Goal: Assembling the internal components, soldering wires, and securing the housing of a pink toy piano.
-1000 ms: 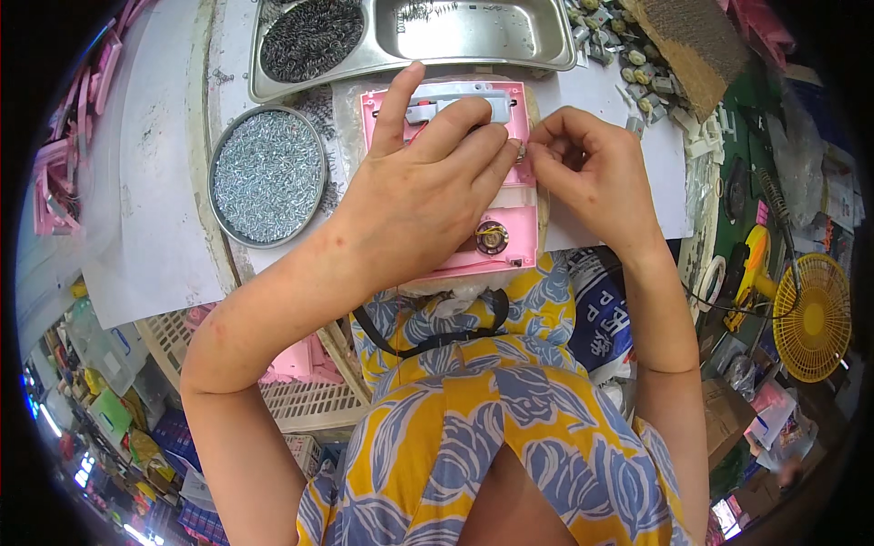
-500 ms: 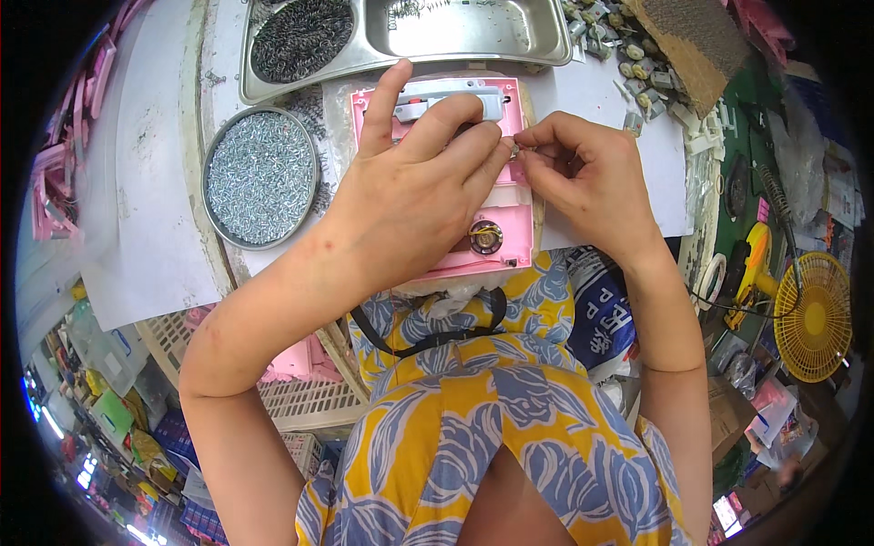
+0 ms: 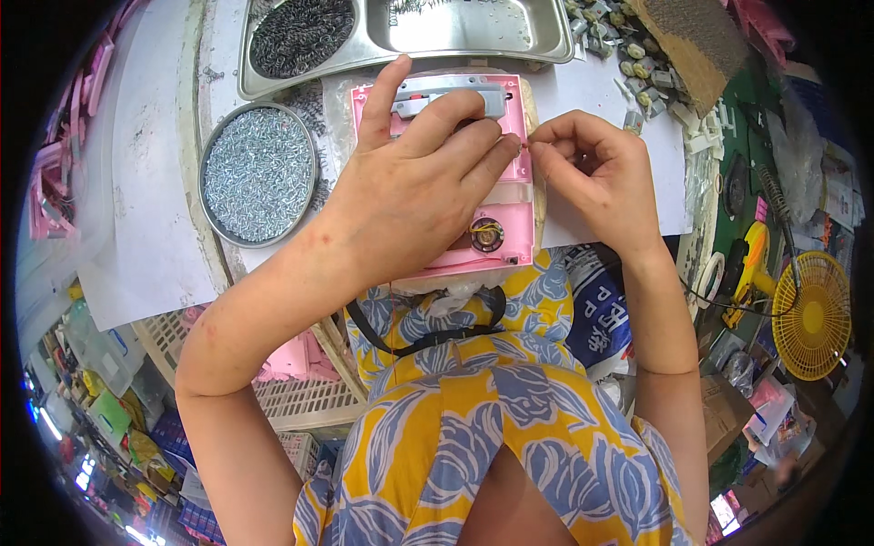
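A shallow pink plastic casing (image 3: 516, 238) lies open side up in front of me, with a grey-blue plastic part (image 3: 492, 98) across its far end and a small round speaker (image 3: 487, 234) with yellow wires at its near end. My left hand (image 3: 414, 196) lies over the casing, index finger raised, the other fingers bent and pressing near its right wall; its thumb is hidden. At that right edge my right hand (image 3: 596, 177) is closed in a pinch, thumb against forefinger. Whatever it pinches is too small to make out. Some red shows beside the fingertips.
A round dish (image 3: 258, 173) of small silver screws stands at left. Behind the casing is a metal tray (image 3: 369, 56) with dark springs. Small motors (image 3: 637, 73) are heaped at the far right beside brown cardboard (image 3: 696, 55). A yellow fan (image 3: 812, 314) stands at right.
My right hand has drawn slightly right, away from the left fingertips. A small metallic bit between both hands' fingertips no longer shows there. My left hand has barely moved.
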